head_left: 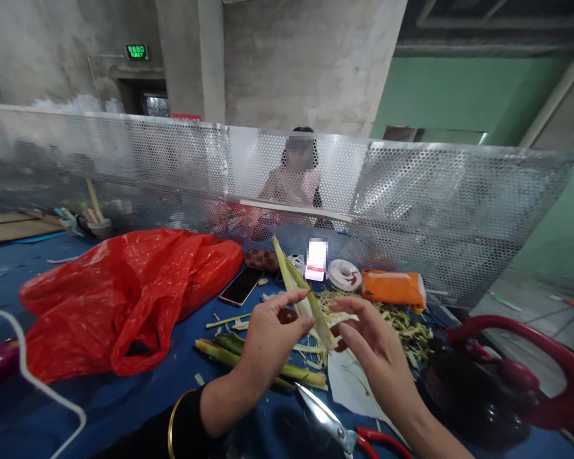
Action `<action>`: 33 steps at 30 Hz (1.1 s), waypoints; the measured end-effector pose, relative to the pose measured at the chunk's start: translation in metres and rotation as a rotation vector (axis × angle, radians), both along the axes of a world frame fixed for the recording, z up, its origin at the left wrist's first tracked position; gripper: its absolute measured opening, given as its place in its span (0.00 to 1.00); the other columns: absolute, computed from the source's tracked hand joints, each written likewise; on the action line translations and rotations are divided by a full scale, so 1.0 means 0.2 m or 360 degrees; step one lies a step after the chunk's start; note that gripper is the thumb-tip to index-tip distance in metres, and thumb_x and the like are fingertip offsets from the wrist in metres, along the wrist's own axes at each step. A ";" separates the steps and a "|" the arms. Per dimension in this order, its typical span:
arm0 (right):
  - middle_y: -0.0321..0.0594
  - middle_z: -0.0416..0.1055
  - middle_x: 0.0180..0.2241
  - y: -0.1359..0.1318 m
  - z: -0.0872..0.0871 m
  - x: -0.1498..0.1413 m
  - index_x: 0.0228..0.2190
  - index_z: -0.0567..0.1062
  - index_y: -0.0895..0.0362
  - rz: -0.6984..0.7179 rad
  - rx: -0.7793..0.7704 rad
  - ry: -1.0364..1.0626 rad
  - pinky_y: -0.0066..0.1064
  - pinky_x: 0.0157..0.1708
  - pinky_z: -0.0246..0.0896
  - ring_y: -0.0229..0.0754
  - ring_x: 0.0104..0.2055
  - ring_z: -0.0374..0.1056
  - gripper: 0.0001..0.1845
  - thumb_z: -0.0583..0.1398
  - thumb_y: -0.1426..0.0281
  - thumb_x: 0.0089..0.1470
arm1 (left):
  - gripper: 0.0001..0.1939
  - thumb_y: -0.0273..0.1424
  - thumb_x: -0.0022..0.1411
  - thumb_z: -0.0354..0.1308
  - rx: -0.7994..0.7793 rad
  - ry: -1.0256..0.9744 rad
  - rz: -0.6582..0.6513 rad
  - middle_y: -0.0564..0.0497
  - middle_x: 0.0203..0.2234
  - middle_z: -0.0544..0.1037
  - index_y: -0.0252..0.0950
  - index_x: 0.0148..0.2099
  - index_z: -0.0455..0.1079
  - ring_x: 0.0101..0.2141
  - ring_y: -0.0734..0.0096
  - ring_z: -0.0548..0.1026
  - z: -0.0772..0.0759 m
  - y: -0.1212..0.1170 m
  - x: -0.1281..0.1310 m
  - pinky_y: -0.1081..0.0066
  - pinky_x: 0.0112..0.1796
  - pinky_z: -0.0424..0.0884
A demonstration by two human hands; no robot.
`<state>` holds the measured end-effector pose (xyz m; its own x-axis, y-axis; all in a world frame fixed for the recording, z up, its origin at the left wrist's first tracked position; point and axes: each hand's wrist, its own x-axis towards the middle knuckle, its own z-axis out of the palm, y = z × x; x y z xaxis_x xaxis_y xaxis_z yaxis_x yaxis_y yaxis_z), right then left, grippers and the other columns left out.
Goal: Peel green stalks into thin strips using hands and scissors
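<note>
A long pale green husk-like leaf (293, 280), folded lengthwise, stands slanted over the table in front of me. My left hand (273, 335) grips it near its lower half, thumb and forefinger at its side. Close to the leaf's lower end is my right hand (373, 344), its thumb and fingers bent and apart, with nothing visible between them. Below my hands lie several thicker green stalks (294, 376) and scissors (335, 426) with red handles. White paper (347, 382) is partly under my right hand.
Green scraps (406, 331) lie behind my right hand. A dark kettle (478, 395) stands right, a red plastic bag (138, 287) left. Behind are a phone (242, 285), a lit screen (316, 261), a white spool (345, 275) and an orange pack (393, 288). A perforated metal screen (411, 210) separates another person.
</note>
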<state>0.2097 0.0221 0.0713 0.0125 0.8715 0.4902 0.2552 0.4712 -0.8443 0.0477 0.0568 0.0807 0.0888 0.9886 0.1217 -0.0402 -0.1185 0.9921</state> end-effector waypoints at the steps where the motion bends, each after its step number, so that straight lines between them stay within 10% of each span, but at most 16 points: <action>1: 0.42 0.74 0.34 0.00 0.00 -0.02 0.43 0.68 0.55 0.0016 -0.0209 0.0132 0.31 0.24 0.69 0.43 0.29 0.73 0.16 0.59 0.62 0.54 | 0.25 0.28 0.46 0.63 0.0090 0.0058 0.0052 0.52 0.26 0.76 0.32 0.50 0.73 0.26 0.73 0.72 -0.01 0.00 0.01 0.74 0.30 0.69; 5: 0.32 0.67 0.18 0.01 -0.04 -0.07 0.31 0.68 0.56 0.0046 -0.0566 0.0212 0.28 0.20 0.61 0.39 0.19 0.67 0.13 0.59 0.58 0.53 | 0.24 0.26 0.49 0.61 0.0341 0.0180 0.0091 0.48 0.40 0.77 0.35 0.51 0.73 0.32 0.70 0.75 -0.05 -0.01 0.03 0.72 0.35 0.72; 10: 0.33 0.65 0.18 0.07 -0.08 0.02 0.29 0.69 0.55 -0.0454 -0.0068 -0.0533 0.29 0.25 0.57 0.39 0.21 0.64 0.11 0.52 0.64 0.58 | 0.26 0.35 0.59 0.56 0.0228 0.0398 -0.0087 0.54 0.21 0.75 0.34 0.59 0.66 0.20 0.72 0.72 -0.06 -0.03 0.02 0.72 0.26 0.70; 13: 0.36 0.67 0.22 0.10 -0.08 0.07 0.30 0.71 0.55 -0.0479 0.0170 -0.0915 0.30 0.28 0.57 0.41 0.25 0.66 0.10 0.51 0.68 0.59 | 0.19 0.37 0.61 0.55 0.0691 0.0846 0.0233 0.55 0.19 0.74 0.39 0.54 0.71 0.22 0.70 0.71 -0.04 -0.03 -0.02 0.70 0.31 0.68; 16: 0.39 0.71 0.27 0.09 -0.08 0.07 0.30 0.71 0.55 -0.0285 0.0205 -0.1080 0.29 0.29 0.58 0.42 0.29 0.68 0.12 0.50 0.70 0.61 | 0.15 0.30 0.56 0.61 0.1138 0.1152 0.0161 0.47 0.38 0.79 0.39 0.47 0.76 0.43 0.60 0.74 -0.02 0.00 -0.04 0.64 0.46 0.64; 22: 0.37 0.71 0.25 0.08 -0.06 0.04 0.30 0.72 0.55 -0.0195 0.0078 -0.0896 0.28 0.28 0.59 0.40 0.27 0.68 0.08 0.53 0.69 0.59 | 0.11 0.32 0.59 0.53 0.0573 0.1219 -0.0405 0.52 0.24 0.78 0.37 0.34 0.77 0.29 0.68 0.74 -0.06 0.08 -0.04 0.73 0.30 0.63; 33: 0.36 0.71 0.26 0.11 -0.04 0.09 0.35 0.71 0.56 -0.0231 -0.0044 -0.0739 0.28 0.26 0.60 0.39 0.25 0.66 0.07 0.56 0.66 0.56 | 0.08 0.33 0.52 0.55 -0.0091 0.0600 -0.0586 0.58 0.14 0.67 0.33 0.26 0.71 0.16 0.77 0.66 -0.11 0.11 -0.01 0.77 0.21 0.60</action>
